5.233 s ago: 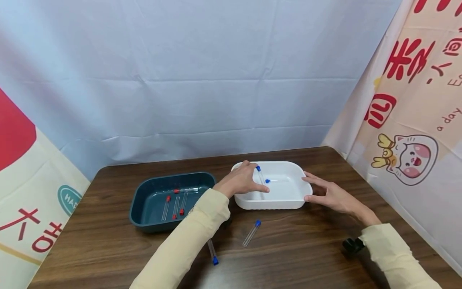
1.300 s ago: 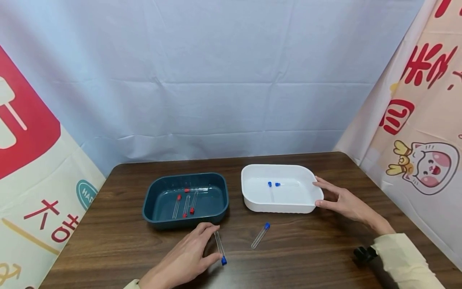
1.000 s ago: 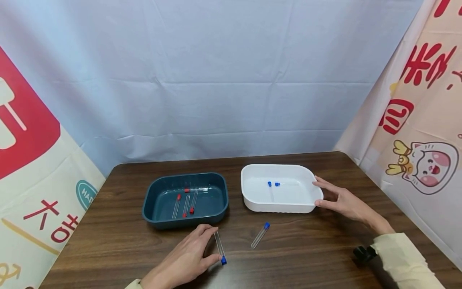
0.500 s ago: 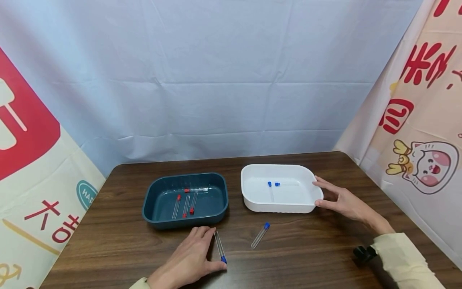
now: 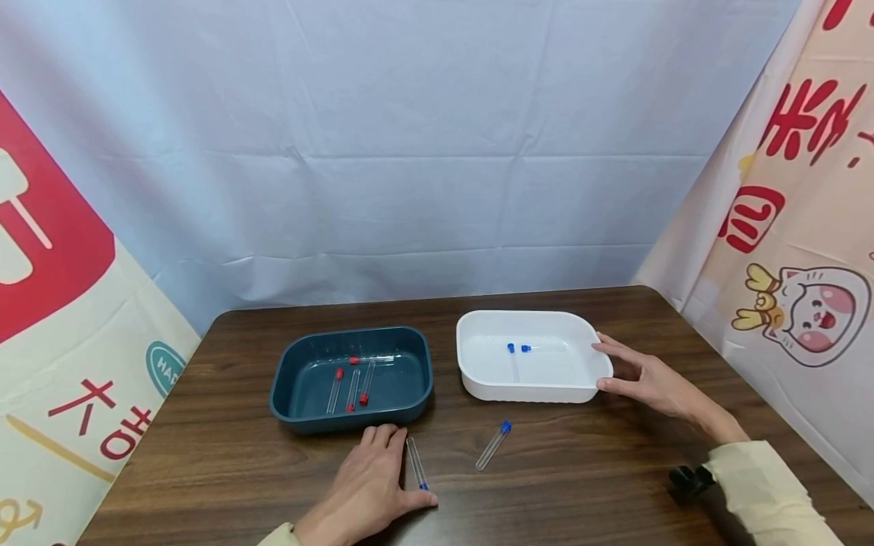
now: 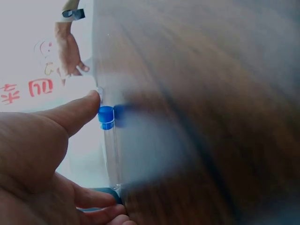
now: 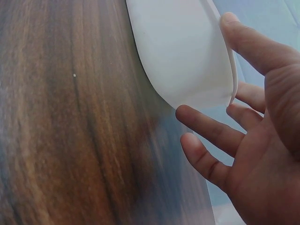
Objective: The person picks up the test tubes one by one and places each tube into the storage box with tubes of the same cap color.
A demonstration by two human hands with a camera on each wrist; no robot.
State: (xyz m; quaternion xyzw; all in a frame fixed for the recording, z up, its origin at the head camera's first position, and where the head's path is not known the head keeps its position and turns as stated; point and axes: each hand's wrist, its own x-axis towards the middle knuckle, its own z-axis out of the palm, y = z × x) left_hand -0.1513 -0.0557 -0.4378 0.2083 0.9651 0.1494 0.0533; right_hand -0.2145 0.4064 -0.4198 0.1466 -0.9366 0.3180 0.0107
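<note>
My left hand (image 5: 365, 485) lies low over the table with thumb and fingers spread along a clear test tube (image 5: 415, 461) with a blue cap. In the left wrist view, the thumb extends past the blue cap (image 6: 106, 116), while the fingertips are near the tube's rounded end. At the right end of a white tray (image 5: 526, 393), my right hand (image 5: 649, 383) touches the rim and outer wall with extended fingers. Two blue-capped tubes (image 5: 546, 349) lie inside that tray. Between tray and left hand, another blue-capped test tube (image 5: 493, 447) rests on the table.
A dark teal tray (image 5: 287, 413) stands left of the white one and holds several red-capped test tubes (image 5: 334, 390). The wooden table (image 5: 580, 485) reaches back to a white cloth backdrop (image 5: 410, 189). Printed cloths hang at both sides.
My left hand has come from the white tray to the tube on the table. Its thumb has since slid from beside the cap to beyond it. The right hand stays at the tray.
</note>
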